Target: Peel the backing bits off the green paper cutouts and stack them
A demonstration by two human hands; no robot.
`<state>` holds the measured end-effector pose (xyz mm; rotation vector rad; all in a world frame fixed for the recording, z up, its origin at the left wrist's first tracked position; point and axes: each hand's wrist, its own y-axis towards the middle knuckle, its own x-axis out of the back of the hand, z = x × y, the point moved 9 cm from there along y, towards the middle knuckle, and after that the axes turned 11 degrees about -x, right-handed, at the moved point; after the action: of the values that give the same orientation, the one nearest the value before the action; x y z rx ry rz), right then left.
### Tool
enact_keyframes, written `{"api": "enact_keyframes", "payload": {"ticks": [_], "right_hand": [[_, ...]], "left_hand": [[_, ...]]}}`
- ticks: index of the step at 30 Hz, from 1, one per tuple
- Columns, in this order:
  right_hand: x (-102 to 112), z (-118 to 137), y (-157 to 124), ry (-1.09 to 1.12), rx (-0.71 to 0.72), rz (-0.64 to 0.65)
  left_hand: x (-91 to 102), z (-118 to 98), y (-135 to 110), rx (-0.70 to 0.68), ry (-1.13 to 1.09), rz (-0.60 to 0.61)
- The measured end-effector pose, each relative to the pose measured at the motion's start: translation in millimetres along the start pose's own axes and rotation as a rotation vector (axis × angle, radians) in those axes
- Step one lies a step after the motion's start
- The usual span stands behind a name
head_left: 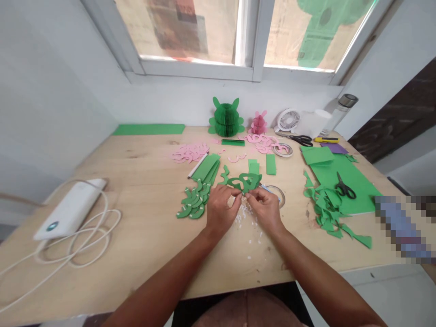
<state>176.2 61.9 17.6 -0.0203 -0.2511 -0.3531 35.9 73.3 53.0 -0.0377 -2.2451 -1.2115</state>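
Between both hands, just above the table, is a dark green curved paper cutout point(251, 180). My left hand point(222, 204) pinches its near edge from the left. From the right, my right hand point(265, 204) pinches the same edge, the fingertips of both hands almost meeting. To the left of my left hand lies a heap of green curved paper pieces point(194, 199) with small white strips on them. Tiny white paper scraps point(247, 213) are scattered below my fingers. A roll of tape point(279, 195) lies partly hidden behind my right hand.
Green offcuts point(329, 206), a green sheet point(363, 193) and black scissors point(345, 187) lie at right. Pink cutouts point(190, 152) lie farther back. Green point(226, 120) and pink point(259, 124) paper figures stand by the wall. A white power bank point(73, 206) with looped cable lies left.
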Motion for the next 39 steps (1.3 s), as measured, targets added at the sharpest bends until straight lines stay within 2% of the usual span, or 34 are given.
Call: {"api": "enact_keyframes", "payload": {"ticks": [20,32,39], "right_hand": [[0.1,2.5,-0.5,0.0,0.02,-0.011],[-0.4,-4.3,2.1,0.024,-0.031,0.006],[-0.3,-10.3,3.8,0.048,-0.048,0.0]], "left_hand": [[-0.9,6.6,-1.8,0.087,-0.061,0.008],[-1.0,15.2,-2.3,0.194,-0.178,-0.002],[-1.4,10.7,-1.6,0.158,-0.131,0.023]]}}
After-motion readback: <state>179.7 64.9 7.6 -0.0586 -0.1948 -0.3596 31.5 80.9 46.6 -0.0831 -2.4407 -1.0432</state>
